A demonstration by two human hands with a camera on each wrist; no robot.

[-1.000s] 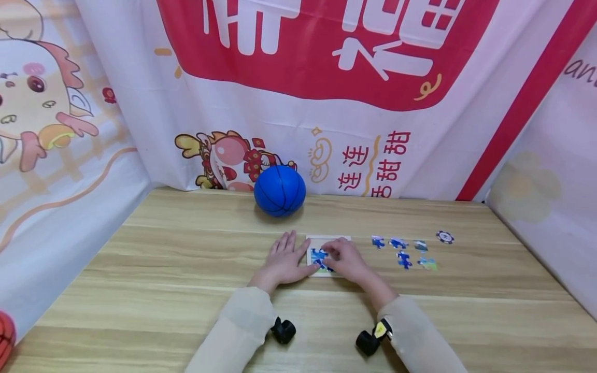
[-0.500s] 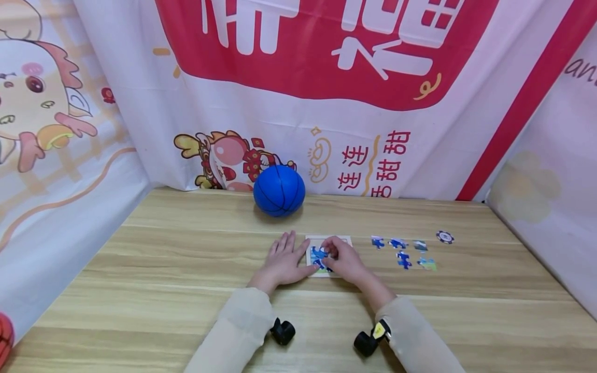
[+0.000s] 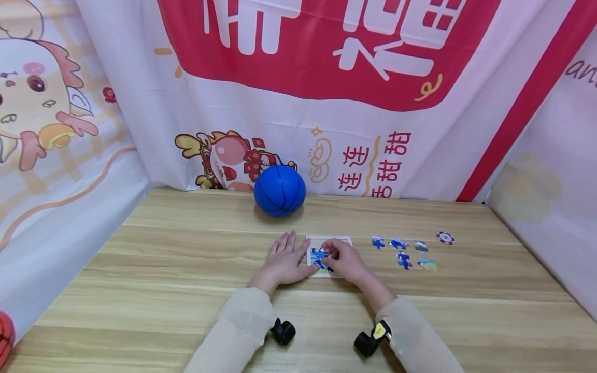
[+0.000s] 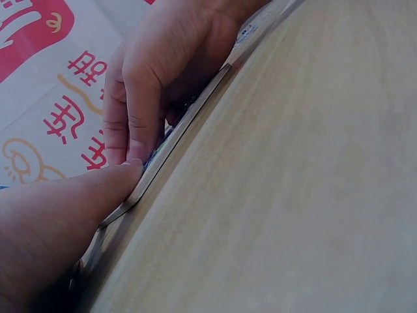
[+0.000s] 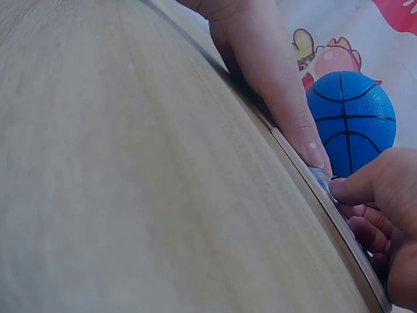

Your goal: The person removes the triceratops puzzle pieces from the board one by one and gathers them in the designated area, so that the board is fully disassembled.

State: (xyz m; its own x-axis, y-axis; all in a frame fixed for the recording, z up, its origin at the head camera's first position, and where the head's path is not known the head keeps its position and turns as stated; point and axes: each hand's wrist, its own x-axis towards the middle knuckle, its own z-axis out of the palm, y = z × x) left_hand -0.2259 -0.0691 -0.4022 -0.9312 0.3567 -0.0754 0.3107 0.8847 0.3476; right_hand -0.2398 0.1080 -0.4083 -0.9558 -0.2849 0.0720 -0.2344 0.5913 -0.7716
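A small white-bordered puzzle tray lies on the table, with joined blue-and-green jigsaw pieces in its left part. My left hand is spread flat on the table at the tray's left side, its thumb reaching over the border onto the pieces. Over the tray's right half, my right hand has curled fingers and pinches a puzzle piece against the others; that piece is mostly hidden. In the right wrist view the right thumb meets the puzzle close to the left thumb.
Several loose jigsaw pieces lie right of the tray, with a round blue-and-white chip beyond them. A blue ball sits at the back near the printed cloth. Part of a red ball shows at the left edge.
My right fingers shift very slightly over the tray. The left hand, the loose pieces and the balls stay in place.
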